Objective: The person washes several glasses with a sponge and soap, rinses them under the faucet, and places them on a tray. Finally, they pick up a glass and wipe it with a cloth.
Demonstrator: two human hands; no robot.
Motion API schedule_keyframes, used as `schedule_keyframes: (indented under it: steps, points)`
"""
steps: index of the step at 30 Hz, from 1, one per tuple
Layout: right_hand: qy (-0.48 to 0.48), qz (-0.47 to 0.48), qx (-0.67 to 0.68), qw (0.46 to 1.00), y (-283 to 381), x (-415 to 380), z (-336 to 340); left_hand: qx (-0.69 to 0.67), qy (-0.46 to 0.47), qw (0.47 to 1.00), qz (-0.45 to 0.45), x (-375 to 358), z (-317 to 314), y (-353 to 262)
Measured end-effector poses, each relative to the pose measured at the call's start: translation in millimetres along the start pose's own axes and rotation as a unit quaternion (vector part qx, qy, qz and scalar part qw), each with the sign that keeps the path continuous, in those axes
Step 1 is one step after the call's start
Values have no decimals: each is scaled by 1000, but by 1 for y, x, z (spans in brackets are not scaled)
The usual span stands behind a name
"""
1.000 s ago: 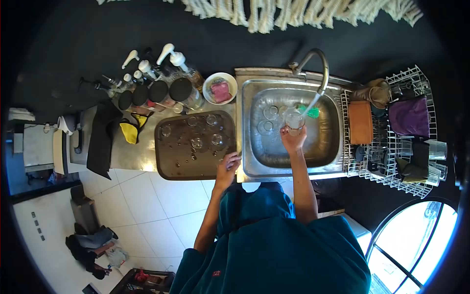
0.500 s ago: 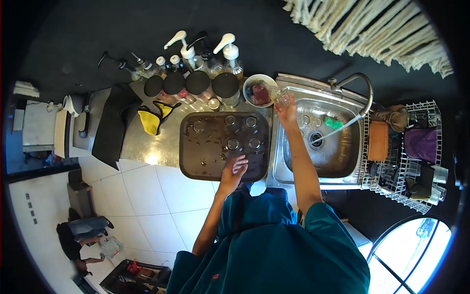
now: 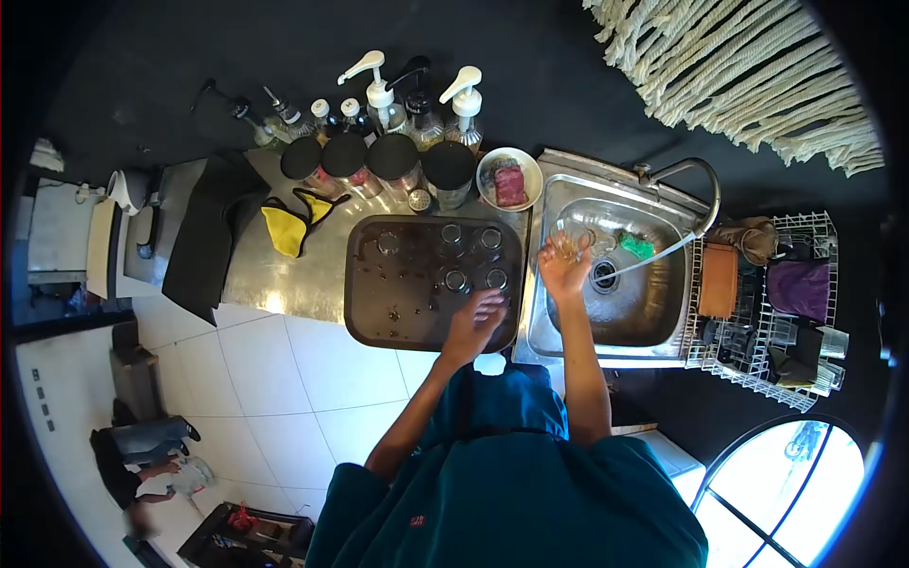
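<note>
In my right hand [image 3: 565, 272] is a small clear glass [image 3: 566, 242], held over the left side of the metal sink [image 3: 653, 327]. Another clear glass [image 3: 603, 242] sits in the sink beside a green scrubber [image 3: 636, 246]. My left hand [image 3: 476, 323] hovers near the front right of the brown tray [image 3: 379, 320], fingers apart and nothing seen in them. Several small clear glasses [image 3: 456, 280] stand on the wet tray, mostly on its right side. From the curved faucet [image 3: 699, 163], a stream of water runs toward the drain [image 3: 604, 275].
Behind the tray stand black-lidded jars [image 3: 393, 159] and pump bottles [image 3: 464, 104]. A white bowl [image 3: 535, 180] holds a dark red item. Yellow-and-black cloth [image 3: 284, 230] lies left. A white wire rack [image 3: 757, 374] with dishes is right of the sink. Another person [image 3: 142, 454] is at far left.
My right hand has brought the glass down from beside the bowl to over the sink. My left hand has shifted slightly right, and its fingers have spread a little. The camera view has shifted slightly.
</note>
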State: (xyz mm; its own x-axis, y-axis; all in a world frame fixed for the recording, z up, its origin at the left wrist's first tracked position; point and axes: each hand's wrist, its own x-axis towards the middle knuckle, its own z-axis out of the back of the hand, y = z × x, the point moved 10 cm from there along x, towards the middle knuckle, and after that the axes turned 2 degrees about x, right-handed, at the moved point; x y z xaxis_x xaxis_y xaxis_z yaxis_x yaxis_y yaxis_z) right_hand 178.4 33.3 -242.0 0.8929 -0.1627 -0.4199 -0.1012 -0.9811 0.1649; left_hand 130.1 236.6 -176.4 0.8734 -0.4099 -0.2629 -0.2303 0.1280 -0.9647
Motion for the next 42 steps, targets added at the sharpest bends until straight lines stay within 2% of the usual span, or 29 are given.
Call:
schedule_keyframes:
  steps: [2, 4, 5, 9, 11, 12, 13, 14, 15, 16, 17, 18, 19, 21, 23, 25, 26, 29, 31, 33, 35, 36, 37, 39, 40, 42]
  points:
    - [-29, -8, -12, 999, -10, -26, 10, 26, 6, 1000, -15, 13, -17, -9]
    - [-86, -8, -21, 996, -16, -50, 27, 60, 63, 994, -63, 14, -44, -16]
    - [-92, -4, -19, 996, -15, -56, 35, 59, 70, 994, -59, 11, -48, -12]
    - [-34, 72, 16, 997, 29, -64, 69, 20, 179, 983, -39, 0, -78, 16]
    - [-133, 142, 13, 981, 66, -68, 110, 52, 169, 983, -42, -6, -68, 29]
    - [-201, 174, -31, 964, 87, -73, 130, 50, 177, 983, -19, -9, -64, 36]
    - [-205, 184, -29, 961, 101, -69, 144, 64, 175, 982, -7, -10, -56, 43]
    - [-326, 224, -127, 909, 126, -77, 174, 83, 159, 984, -3, -9, -49, 52]
    - [-440, 254, -220, 832, 150, -95, 192, 101, 141, 985, 2, -8, -43, 59]
    - [-445, 258, -216, 830, 159, -100, 197, 102, 149, 984, 2, -10, -42, 61]
    - [-519, 293, -431, 678, 188, -121, 183, 99, 140, 985, 1, -10, -39, 61]
    - [-552, 304, -614, 475, 203, -132, 149, 96, 128, 987, -2, -8, -36, 58]
    - [-552, 305, -614, 474, 204, -135, 144, 95, 128, 987, -3, -8, -36, 56]
    - [-509, 336, -693, 383, 208, -143, 106, 98, 146, 984, 12, -10, -41, 56]
    - [-474, 350, -706, 393, 205, -148, 82, 91, 143, 985, 5, -6, -44, 56]
    - [-434, 342, -769, 321, 193, -154, 63, 88, 140, 986, 8, -14, -46, 57]
    - [-384, 352, -773, 363, 185, -155, 55, 79, 155, 985, 13, -14, -51, 56]
    - [-235, 400, -805, 369, 123, -164, 5, 77, 157, 985, 12, -18, -54, 50]
    - [-133, 393, -816, 402, 68, -163, -4, 35, 138, 989, 38, -20, -50, 59]
    - [-36, 341, -837, 426, 5, -158, -15, 13, 126, 990, 58, -28, -44, 75]
    - [44, 278, -825, 490, -55, -152, -24, -103, 37, 987, 122, -40, -25, 94]
    - [101, 251, -833, 482, -84, -149, -30, -134, 21, 987, 90, -42, -15, 99]
    - [156, 225, -838, 472, -110, -143, -33, -126, 28, 987, 95, -48, -6, 103]
    - [257, 215, -824, 456, -151, -137, -46, -138, -97, 982, 84, -63, 40, 109]
    - [257, 219, -823, 457, -162, -135, -49, -133, -134, 979, 72, -67, 57, 109]
    - [304, 149, -823, 455, -194, -129, -48, -134, -190, 970, 68, -74, 84, 106]
